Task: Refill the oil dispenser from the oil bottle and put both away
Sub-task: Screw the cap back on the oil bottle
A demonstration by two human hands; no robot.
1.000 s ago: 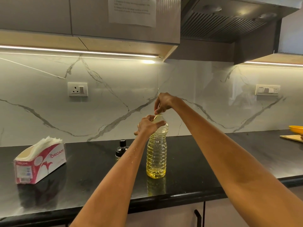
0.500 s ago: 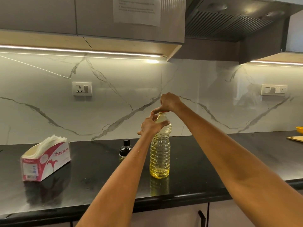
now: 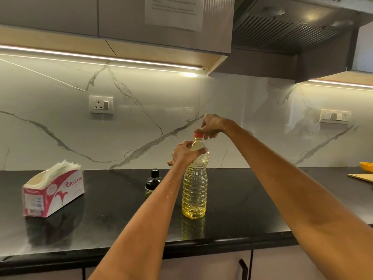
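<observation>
A clear plastic oil bottle [image 3: 194, 190] stands upright on the black counter [image 3: 113, 215], with yellow oil in its lower part. My left hand [image 3: 184, 152] grips the bottle's shoulder from the left. My right hand [image 3: 210, 126] pinches the red cap [image 3: 198, 135] on the bottle's top with its fingertips. The small oil dispenser [image 3: 152, 183], with a black top, stands just left of the bottle and behind my left forearm, which hides part of it.
A red and white tissue box [image 3: 53, 194] sits at the left of the counter. A wooden board [image 3: 361, 176] and a yellow bowl [image 3: 366, 166] lie at the far right edge. Upper cabinets and a range hood [image 3: 292, 27] hang overhead. Cabinet doors with a black handle [image 3: 243, 268] run below.
The red cap, hidden under my right fingers before, now shows on the bottle's top. My right hand has turned a little on it. The bottle stays in place.
</observation>
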